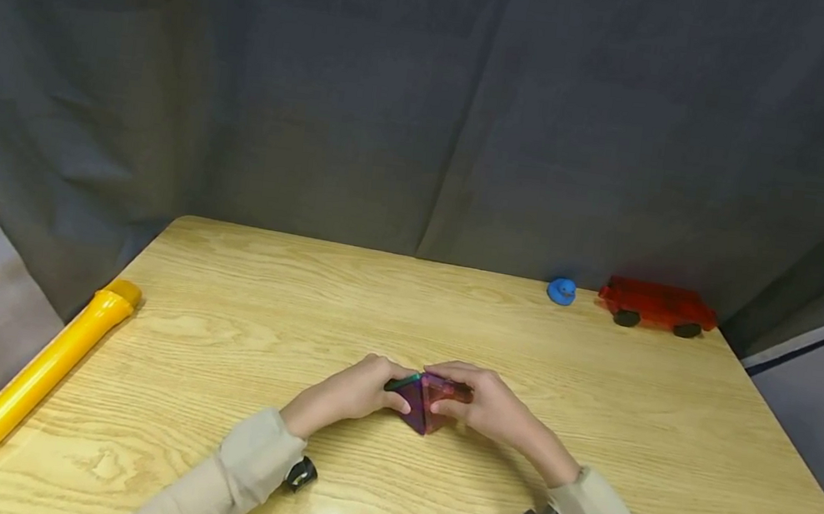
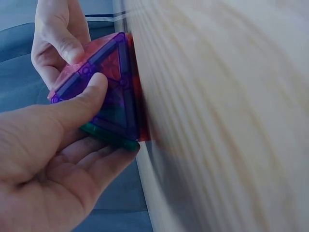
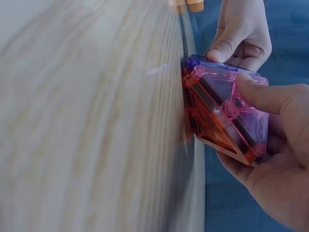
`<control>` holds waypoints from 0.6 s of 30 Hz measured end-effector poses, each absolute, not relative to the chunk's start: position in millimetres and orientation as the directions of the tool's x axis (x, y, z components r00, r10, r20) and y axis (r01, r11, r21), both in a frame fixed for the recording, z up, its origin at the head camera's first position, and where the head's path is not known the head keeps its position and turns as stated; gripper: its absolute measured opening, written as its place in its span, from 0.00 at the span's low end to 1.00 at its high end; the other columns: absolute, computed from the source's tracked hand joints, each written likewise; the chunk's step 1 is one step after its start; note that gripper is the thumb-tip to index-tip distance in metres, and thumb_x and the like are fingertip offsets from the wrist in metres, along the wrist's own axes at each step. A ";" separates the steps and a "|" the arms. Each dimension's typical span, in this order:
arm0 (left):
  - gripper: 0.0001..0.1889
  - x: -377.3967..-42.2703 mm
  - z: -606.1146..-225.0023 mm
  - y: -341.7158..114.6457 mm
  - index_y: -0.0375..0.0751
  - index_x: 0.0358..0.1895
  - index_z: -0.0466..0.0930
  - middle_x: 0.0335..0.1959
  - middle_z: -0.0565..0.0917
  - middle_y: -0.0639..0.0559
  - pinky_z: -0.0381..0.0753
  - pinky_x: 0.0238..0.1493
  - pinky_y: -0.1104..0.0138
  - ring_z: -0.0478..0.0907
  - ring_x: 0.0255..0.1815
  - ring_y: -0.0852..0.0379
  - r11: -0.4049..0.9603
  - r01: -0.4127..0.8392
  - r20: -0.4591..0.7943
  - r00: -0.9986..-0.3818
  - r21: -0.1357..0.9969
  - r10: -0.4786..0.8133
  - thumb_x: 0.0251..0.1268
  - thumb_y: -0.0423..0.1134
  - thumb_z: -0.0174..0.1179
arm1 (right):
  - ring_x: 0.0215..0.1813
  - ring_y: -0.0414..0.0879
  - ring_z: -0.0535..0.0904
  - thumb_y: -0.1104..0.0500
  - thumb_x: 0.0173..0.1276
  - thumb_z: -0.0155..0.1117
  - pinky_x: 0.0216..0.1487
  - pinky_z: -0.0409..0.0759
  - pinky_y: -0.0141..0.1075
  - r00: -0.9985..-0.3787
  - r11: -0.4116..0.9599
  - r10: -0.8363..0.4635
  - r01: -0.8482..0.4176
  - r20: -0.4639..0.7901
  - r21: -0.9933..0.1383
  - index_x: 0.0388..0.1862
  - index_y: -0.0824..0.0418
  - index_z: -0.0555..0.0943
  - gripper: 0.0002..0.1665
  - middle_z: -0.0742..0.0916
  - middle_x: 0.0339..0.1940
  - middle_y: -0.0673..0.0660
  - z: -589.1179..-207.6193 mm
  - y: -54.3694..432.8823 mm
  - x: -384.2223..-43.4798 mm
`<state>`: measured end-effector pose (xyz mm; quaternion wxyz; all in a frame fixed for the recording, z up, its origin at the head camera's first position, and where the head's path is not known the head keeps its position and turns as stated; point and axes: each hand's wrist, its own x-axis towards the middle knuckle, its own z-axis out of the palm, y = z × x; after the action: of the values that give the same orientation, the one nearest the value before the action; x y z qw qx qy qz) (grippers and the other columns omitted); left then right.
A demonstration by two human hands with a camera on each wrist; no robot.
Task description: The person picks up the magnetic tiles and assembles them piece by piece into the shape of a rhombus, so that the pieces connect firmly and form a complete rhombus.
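Note:
Triangular see-through magnetic tiles stand joined in a small peaked block on the table, between both hands. My left hand (image 1: 360,387) pinches the block's left side, its thumb on the purple tile (image 2: 118,104). Under the left fingers is a green tile (image 2: 110,137). From the other side my right hand (image 1: 493,405) grips the block, thumb on the pink tile (image 3: 231,110) and fingers behind it. An orange tile (image 3: 208,121) shows at the block's lower part in the right wrist view. The purple and pink tiles meet along an upright edge facing me. Fingers hide the back.
A yellow toy microphone (image 1: 49,365) lies along the table's left edge. At the back right are a small blue rubber duck (image 1: 562,291) and a red see-through toy car (image 1: 656,304) with black wheels. Dark curtain (image 1: 366,118) hangs behind the wooden table (image 1: 243,289).

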<state>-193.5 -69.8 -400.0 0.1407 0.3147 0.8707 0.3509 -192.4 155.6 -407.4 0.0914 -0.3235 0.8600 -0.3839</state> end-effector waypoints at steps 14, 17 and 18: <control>0.22 -203.9 -400.3 -56.2 0.30 0.60 0.74 0.52 0.82 0.39 0.78 0.45 0.65 0.79 0.39 0.58 0.581 0.414 -0.037 -0.792 0.700 0.609 0.63 0.34 0.61 | 0.47 0.49 0.79 0.61 0.65 0.64 0.41 0.78 0.31 -0.792 0.519 -0.597 -0.500 0.124 -0.693 0.62 0.67 0.74 0.26 0.80 0.56 0.65 -406.6 160.6 -202.9; 0.22 -209.4 -400.3 -53.0 0.31 0.60 0.74 0.51 0.82 0.41 0.76 0.43 0.66 0.76 0.37 0.60 0.594 0.403 -0.047 -0.800 0.697 0.598 0.64 0.35 0.61 | 0.47 0.50 0.79 0.62 0.66 0.63 0.41 0.78 0.32 -0.793 0.518 -0.596 -0.502 0.129 -0.693 0.62 0.68 0.74 0.26 0.80 0.57 0.66 -406.8 163.1 -208.2; 0.22 -211.3 -400.5 -52.1 0.31 0.60 0.74 0.51 0.83 0.41 0.76 0.43 0.66 0.76 0.37 0.60 0.593 0.401 -0.046 -0.801 0.698 0.597 0.64 0.35 0.61 | 0.47 0.50 0.79 0.62 0.66 0.63 0.41 0.78 0.32 -0.794 0.516 -0.594 -0.500 0.129 -0.695 0.62 0.68 0.74 0.26 0.80 0.57 0.66 -406.9 163.7 -210.3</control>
<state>-211.3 -52.1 -400.5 0.1392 0.2830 0.8815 0.3513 -210.3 163.7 -406.9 0.0627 -0.3149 0.8685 -0.3776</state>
